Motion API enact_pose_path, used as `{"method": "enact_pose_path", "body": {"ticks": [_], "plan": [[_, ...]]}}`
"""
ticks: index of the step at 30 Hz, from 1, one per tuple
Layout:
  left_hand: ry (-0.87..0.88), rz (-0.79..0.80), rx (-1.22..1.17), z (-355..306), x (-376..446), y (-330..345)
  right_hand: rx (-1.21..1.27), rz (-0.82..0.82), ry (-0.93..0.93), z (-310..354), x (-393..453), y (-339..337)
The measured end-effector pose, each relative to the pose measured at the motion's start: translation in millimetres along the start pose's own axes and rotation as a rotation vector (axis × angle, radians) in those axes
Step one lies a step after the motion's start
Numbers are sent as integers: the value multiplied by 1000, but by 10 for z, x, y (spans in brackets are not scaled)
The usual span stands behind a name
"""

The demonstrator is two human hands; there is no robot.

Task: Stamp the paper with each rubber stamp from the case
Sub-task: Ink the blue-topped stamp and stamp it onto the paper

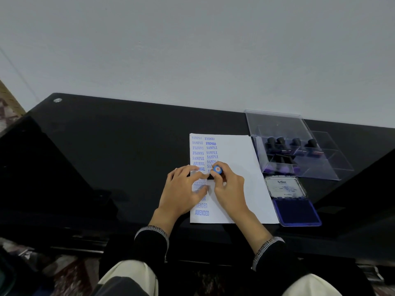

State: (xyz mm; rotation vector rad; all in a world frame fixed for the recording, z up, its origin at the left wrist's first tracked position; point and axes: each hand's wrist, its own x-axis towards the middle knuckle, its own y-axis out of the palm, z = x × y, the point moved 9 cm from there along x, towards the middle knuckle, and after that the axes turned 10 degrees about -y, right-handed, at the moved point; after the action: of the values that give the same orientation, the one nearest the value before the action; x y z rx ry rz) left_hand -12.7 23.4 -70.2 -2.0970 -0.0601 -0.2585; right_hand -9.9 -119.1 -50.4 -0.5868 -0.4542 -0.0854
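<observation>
Right hand (229,189) grip: pinching rubber stamp (216,172), pressed on paper (239,178) mid-sheet. Left hand (183,189) grip: wide, fingers flat on paper. Clear case (299,146) right of paper; ink pad (296,211) beside paper's right edge.

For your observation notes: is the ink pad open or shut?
Open. The ink pad has its lid folded back flat on the table, its printed inside facing up, and the dark blue inked surface exposed.
</observation>
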Motion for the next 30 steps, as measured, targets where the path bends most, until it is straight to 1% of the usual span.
{"method": "enact_pose_path", "body": {"ticks": [3, 8, 16, 23, 30], "plan": [[-5, 0, 10, 5, 1, 1, 2, 17, 4, -21, 84, 1], [-11, -5, 13, 7, 3, 1, -18, 74, 85, -108, 184, 54], [-12, 0, 11, 16, 5, 13, 8, -4, -8, 24, 32, -4], [-19, 2, 25, 14, 14, 11, -40, 93, 56, -98, 238, 68], [-13, -10, 22, 28, 9, 23, -18, -3, -14, 27, 31, -5]]}}
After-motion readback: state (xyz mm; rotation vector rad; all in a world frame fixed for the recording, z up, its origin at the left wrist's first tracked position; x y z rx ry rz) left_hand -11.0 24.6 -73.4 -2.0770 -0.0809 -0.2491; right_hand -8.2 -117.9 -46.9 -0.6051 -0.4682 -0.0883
